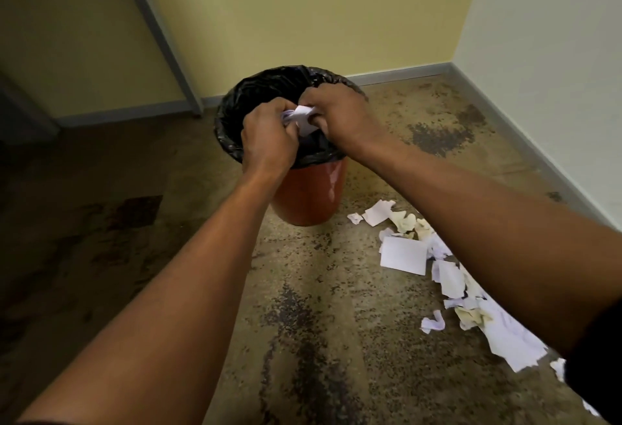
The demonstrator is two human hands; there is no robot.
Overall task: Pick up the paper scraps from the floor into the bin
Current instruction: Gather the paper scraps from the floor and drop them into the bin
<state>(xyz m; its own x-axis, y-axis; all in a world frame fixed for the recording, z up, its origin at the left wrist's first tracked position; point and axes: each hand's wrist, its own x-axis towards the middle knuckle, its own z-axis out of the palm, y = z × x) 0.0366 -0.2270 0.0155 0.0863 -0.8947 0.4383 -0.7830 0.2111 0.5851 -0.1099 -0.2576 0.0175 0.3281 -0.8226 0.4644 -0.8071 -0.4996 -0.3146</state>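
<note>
Both hands, left [267,136] and right [340,115], clutch crumpled white scraps [303,116] (some faintly lilac) over the black-lined orange bin [308,195].

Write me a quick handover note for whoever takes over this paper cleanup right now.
Both hands are over the bin, gripping one bunch of paper between them: left hand, right hand.
The bunch is not yet dropped; it sits above the black liner.
Left to do: let go, then gather the paper scraps lying on the floor to the right of the bin.
</note>
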